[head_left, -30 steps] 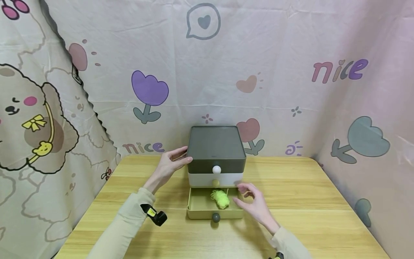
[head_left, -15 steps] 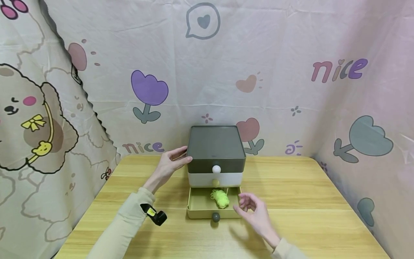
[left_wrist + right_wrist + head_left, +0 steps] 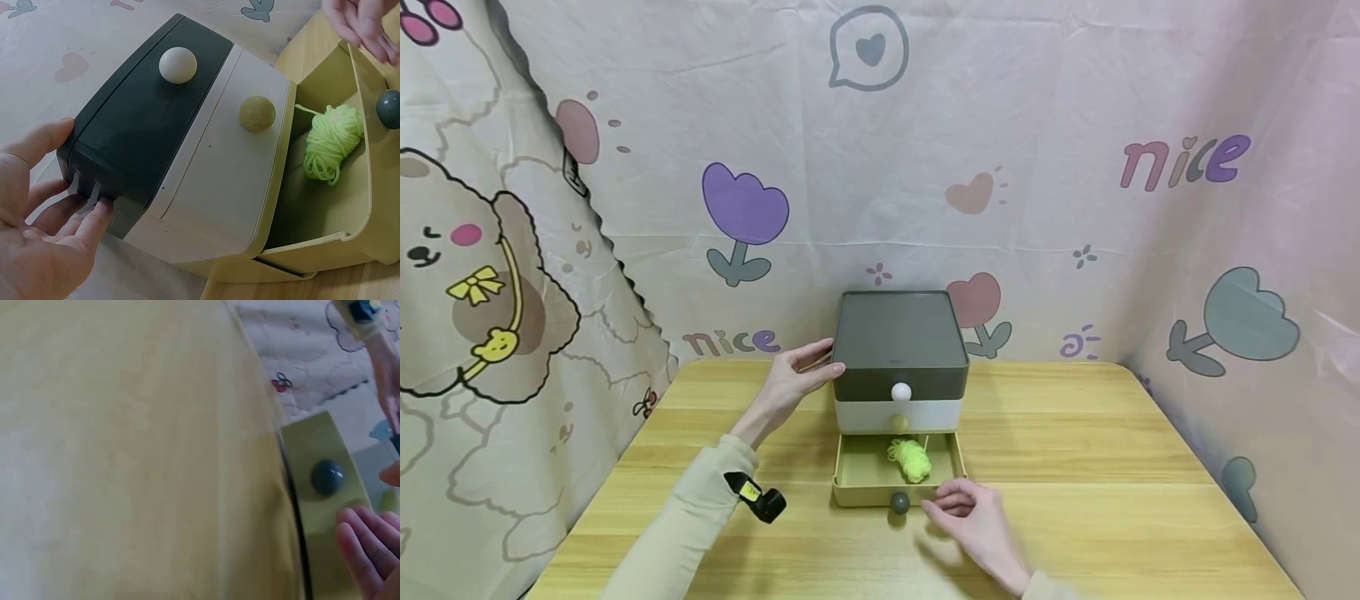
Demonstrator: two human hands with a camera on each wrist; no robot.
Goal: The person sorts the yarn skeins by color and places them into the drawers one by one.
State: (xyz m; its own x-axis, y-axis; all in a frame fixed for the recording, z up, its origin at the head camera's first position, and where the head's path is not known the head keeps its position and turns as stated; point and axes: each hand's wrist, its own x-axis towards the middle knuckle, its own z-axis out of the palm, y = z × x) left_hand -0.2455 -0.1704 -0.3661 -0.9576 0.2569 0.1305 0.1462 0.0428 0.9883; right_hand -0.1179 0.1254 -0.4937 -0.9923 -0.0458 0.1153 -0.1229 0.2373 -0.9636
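Observation:
A small drawer chest [image 3: 901,329] has a dark grey top tier, a white middle tier and an olive bottom drawer [image 3: 863,497], which is pulled out. In that drawer lies a bundle of bright green yarn [image 3: 912,460]. My left hand [image 3: 790,379] grips the chest's left front corner, thumb at the edge; the left wrist view shows the fingertips [image 3: 105,205] bent against its side. Just by the right end of the drawer front is my right hand [image 3: 972,518], fingers loosely bent and holding nothing, near the dark round knob [image 3: 900,502].
The chest stands on a wooden table [image 3: 1075,467], toward the back edge. Behind it hangs a printed cloth [image 3: 880,150], with another cloth side at the left. A black camera mount [image 3: 756,497] sits on the left sleeve.
My right hand has moved down and toward me, from beside the drawer's right side to its front right corner. The left hand, chest, drawer and yarn stay as they were.

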